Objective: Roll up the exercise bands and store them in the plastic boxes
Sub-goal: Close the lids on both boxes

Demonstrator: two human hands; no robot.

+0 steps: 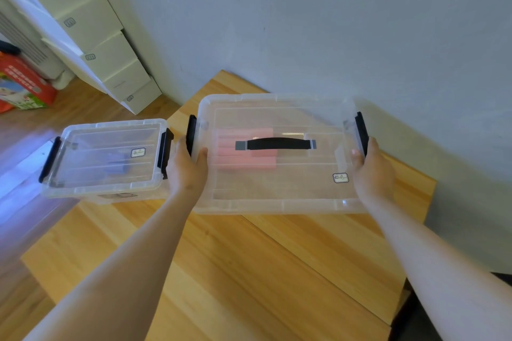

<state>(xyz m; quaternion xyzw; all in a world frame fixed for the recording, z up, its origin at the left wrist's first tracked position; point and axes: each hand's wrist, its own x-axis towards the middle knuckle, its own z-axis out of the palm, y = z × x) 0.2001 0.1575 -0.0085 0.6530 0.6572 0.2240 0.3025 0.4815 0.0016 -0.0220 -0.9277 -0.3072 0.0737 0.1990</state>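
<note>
Head view: left hand (188,170), right hand (372,171) around ends of larger box (277,194).

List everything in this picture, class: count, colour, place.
large box: 1, clear, black handle and latches, on or just above table
pink bands: several rolls, pink, inside large box
small box: 1, clear, black latches, left of large box
blue band: 1 visible, blue, inside small box
table: 1, light wood, under the boxes
cartons: stack, cream, far left by wall
red box: 1, red, floor, far left
left hand: 1, grips large box's left end
right hand: 1, grips large box's right end
</note>
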